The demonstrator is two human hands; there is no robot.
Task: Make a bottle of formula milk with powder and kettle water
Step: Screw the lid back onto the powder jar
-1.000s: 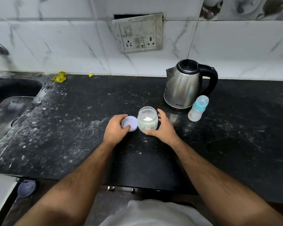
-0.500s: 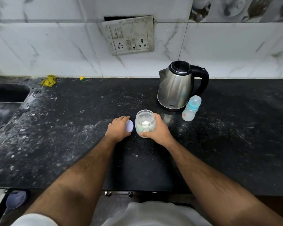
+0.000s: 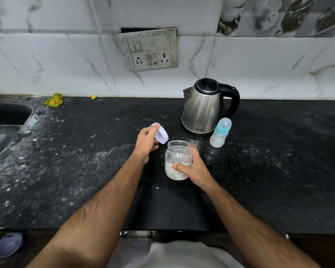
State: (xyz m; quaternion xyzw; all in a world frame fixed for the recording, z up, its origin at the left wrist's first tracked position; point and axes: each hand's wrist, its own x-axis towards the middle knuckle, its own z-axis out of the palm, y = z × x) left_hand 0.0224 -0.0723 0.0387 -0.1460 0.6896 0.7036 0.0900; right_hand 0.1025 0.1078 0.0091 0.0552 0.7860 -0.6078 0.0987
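Upright, the open jar point(image 3: 178, 161) sits in the right hand point(image 3: 194, 167).

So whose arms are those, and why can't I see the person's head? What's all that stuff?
The camera sits on the person's head and looks down, so you see only their two arms. They stand at a black kitchen counter. The right hand grips a clear jar with white powder at the bottom. The left hand holds the jar's white lid up in the air. Behind them stands a shiny kettle, and beside it a capped baby bottle.
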